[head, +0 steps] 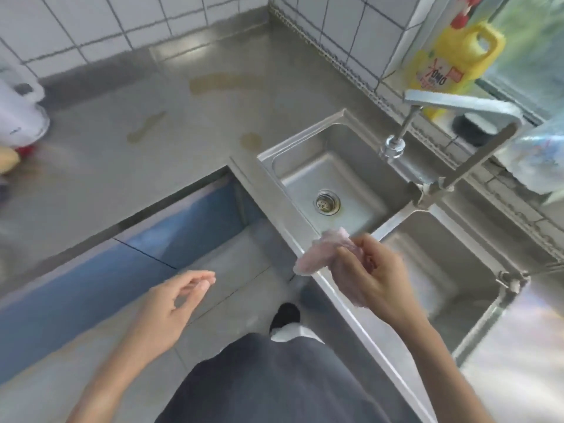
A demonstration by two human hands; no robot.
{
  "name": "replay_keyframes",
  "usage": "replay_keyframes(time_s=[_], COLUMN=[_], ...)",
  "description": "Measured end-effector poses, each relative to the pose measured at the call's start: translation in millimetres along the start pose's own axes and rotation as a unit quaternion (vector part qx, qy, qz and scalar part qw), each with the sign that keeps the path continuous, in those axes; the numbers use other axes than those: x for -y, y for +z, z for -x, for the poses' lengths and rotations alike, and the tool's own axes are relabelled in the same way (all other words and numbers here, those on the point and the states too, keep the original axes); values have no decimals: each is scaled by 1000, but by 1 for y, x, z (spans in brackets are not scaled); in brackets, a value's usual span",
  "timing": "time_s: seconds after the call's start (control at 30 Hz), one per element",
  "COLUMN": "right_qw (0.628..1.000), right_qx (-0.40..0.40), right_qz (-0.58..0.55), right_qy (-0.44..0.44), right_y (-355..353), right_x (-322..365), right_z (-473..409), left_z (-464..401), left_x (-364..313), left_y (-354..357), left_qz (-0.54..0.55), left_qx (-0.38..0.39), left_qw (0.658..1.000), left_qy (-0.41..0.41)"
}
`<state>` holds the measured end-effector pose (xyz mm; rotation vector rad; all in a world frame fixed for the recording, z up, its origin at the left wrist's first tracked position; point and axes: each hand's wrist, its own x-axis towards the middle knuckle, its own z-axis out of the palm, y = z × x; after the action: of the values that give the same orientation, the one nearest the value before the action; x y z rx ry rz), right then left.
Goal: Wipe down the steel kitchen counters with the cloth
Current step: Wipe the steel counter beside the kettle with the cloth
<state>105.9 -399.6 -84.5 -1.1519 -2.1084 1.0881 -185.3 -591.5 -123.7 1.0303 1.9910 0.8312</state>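
Cloth [317, 254] bunched in right hand [366, 279], pointing up-left over sink rim [274, 190], left hand [174, 303] loose, holding nothing

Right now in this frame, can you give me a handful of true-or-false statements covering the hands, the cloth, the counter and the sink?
1. The right hand grips the crumpled pale pink cloth. True.
2. The left hand presses flat on the steel counter. False: it is in the air with loosely curled fingers, holding nothing.
3. Brownish smears lie on the steel counter. True.
4. The steel sink basin with the round drain is full of dishes. False: no dishes are in it.
5. The yellow detergent jug stands inside the sink. False: it stands behind the sink, by the window.
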Motion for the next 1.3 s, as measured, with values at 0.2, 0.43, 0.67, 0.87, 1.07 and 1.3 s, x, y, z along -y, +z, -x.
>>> replay_keyframes(time_s=[0.2, 0.43, 0.67, 0.87, 1.07, 1.3], right_qw=[994, 991, 992, 985, 982, 983], right_qx=[108, 124, 120, 168, 187, 181], right_qz=[9, 33, 28, 12, 4, -21], right_qy=[-30, -36, -11, -26, -20, -25], right_y=[56, 147, 230, 277, 307, 351], right_x=[34, 102, 154, 181, 192, 202], right_z=[18, 93, 161, 193, 191, 143], left_z=[87, 213, 325, 375, 369, 313], left_x=[71, 166, 243, 278, 287, 290], left_y=[-29, -71, -109, -122, -139, -198], left_qz=[48, 86, 85, 105, 124, 107], left_qx=[-77, -134, -160, -195, -212, -224], left_qw=[995, 986, 979, 968, 960, 960], left_qy=[-34, -51, -90, -121, -136, -127])
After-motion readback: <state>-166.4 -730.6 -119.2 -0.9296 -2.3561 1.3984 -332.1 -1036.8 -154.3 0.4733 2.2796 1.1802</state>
